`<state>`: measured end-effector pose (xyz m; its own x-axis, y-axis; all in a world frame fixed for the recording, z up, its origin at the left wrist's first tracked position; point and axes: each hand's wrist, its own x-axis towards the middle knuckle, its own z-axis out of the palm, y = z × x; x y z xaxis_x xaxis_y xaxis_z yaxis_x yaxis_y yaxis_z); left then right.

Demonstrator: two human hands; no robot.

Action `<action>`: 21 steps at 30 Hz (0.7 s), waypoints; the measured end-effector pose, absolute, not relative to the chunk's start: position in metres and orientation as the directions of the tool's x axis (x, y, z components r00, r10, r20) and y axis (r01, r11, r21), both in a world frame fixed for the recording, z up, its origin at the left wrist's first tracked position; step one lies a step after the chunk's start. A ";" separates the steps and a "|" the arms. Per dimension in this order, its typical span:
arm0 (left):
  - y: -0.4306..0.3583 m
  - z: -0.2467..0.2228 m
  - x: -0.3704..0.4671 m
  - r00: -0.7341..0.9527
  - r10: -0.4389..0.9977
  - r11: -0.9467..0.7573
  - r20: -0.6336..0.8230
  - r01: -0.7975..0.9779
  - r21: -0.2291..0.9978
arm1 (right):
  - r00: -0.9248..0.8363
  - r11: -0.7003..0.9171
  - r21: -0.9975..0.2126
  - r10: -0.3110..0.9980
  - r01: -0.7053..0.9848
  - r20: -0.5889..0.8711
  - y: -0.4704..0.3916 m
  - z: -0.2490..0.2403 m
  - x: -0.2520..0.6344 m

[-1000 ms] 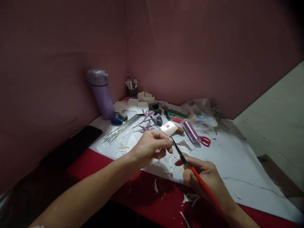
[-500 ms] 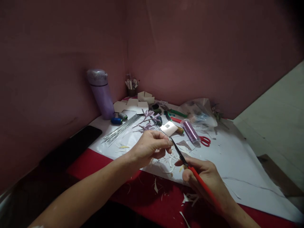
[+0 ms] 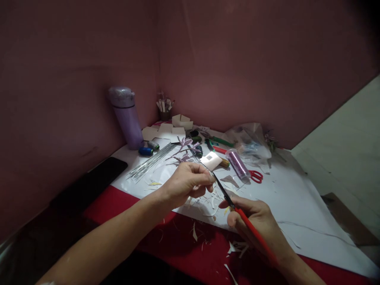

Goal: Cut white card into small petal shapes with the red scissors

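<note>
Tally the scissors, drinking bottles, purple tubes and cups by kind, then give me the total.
Scissors: 2 (held pair in the right hand, loose pair on the paper)
Drinking bottle: 1
Purple tube: 1
Cup: 1
Total: 5

Dim scene, darkened corners, soft shadows.

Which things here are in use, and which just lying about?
In use:
- red-handled scissors, in right hand
- left hand near blade tips; its pinched item too small to tell

Apparently lying about:
- purple bottle
- clear plastic bag
- flat black object
</note>
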<state>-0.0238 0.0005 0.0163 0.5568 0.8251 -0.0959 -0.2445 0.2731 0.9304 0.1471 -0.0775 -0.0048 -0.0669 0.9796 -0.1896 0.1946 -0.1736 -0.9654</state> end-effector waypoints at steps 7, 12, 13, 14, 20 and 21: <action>0.004 0.017 -0.028 0.611 0.788 0.264 -0.067 -0.238 0.935 | -0.051 -0.112 -0.979 0.991 0.169 -0.122 -0.083 -0.002 0.142; 0.005 0.020 -0.031 0.629 0.774 0.273 -0.070 -0.233 0.933 | -0.150 -0.089 -0.969 0.981 0.231 -0.126 -0.082 -0.003 0.145; 0.005 0.020 -0.031 0.630 0.773 0.274 -0.073 -0.229 0.934 | -0.153 -0.086 -0.969 0.981 0.233 -0.123 -0.082 -0.003 0.145; 0.004 0.019 -0.031 0.632 0.771 0.274 -0.075 -0.223 0.935 | -0.147 -0.081 -0.970 0.982 0.231 -0.117 -0.082 -0.003 0.145; 0.003 0.017 -0.028 0.645 0.759 0.280 -0.089 -0.200 0.939 | -0.133 -0.066 -0.980 0.987 0.190 -0.092 -0.082 -0.008 0.145; 0.003 0.016 -0.028 0.644 0.759 0.282 -0.091 -0.200 0.938 | -0.145 -0.066 -0.980 0.985 0.185 -0.094 -0.082 -0.008 0.146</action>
